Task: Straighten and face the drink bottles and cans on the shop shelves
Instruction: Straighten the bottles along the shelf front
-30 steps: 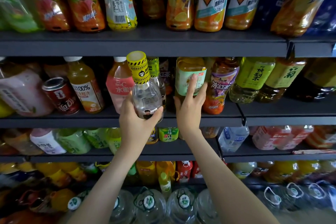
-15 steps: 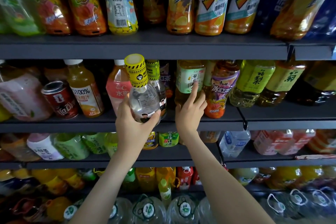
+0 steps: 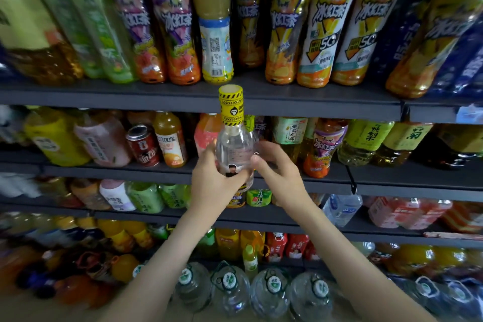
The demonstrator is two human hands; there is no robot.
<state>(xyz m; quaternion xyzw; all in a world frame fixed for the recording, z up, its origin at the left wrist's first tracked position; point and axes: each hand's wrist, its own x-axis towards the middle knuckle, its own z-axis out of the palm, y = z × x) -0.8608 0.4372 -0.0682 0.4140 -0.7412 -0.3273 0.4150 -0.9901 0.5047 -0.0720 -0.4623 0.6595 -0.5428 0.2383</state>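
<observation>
- Clear plastic bottle with a yellow-and-black striped cap wrap was held upright in front of the second shelf down, its cap rising across the dark grey shelf edge above.
- A person's left grip was clamped round the bottle's lower half, thumb across the front beside a small printed figure, fingers wrapped behind.
- The right grip sat just beside the bottle on its right, fingers bent and thumb tip touching the clear wall. I could not tell whether it was truly grasping or only steadying.
- Behind the bottle stood a pink-labelled bottle to the left and a green-labelled tea bottle to the right, with a purple-and-orange iced tea bottle next along.
- Further left on the same shelf a red metal can leaned beside an orange juice bottle with a white label.
- On the shelf above, a tall pale yellow bottle with a white cap showed its barcode side to the aisle, among tall iced tea bottles.
- Down at the bottom, big clear water jugs stood in a row.
</observation>
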